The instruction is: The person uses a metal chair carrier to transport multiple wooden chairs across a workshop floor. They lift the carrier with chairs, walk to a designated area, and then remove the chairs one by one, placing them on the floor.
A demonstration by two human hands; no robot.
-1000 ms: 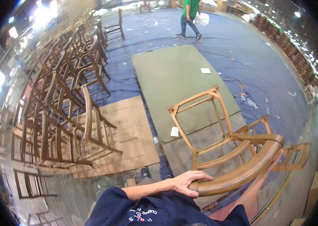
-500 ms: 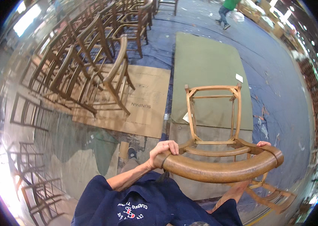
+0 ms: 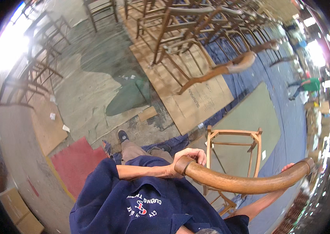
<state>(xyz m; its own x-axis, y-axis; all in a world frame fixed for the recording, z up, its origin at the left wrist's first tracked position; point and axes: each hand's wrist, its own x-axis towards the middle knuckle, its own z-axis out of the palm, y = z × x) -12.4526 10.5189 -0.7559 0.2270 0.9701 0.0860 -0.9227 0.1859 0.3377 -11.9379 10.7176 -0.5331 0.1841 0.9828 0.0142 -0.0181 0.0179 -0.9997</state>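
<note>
I carry a wooden chair frame with a curved back rail (image 3: 247, 182) close in front of my chest. My left hand (image 3: 188, 159) grips the left end of the rail. My right hand (image 3: 288, 168) holds the right end, mostly hidden behind the wood. The chair's open seat frame (image 3: 233, 134) and legs hang below the rail, over a green mat (image 3: 250, 128). My dark blue shirt (image 3: 141, 199) fills the lower middle of the view.
Several wooden chair frames (image 3: 188, 35) stand stacked at the top on flattened cardboard (image 3: 200, 97). More chairs (image 3: 28, 74) line the left. A red mat (image 3: 75, 160) lies at the lower left. A person in a green top (image 3: 309, 85) walks far right.
My view has swung left, so the stacked chairs now sit at the top and the green mat at the right. Both hands keep their hold on the rail.
</note>
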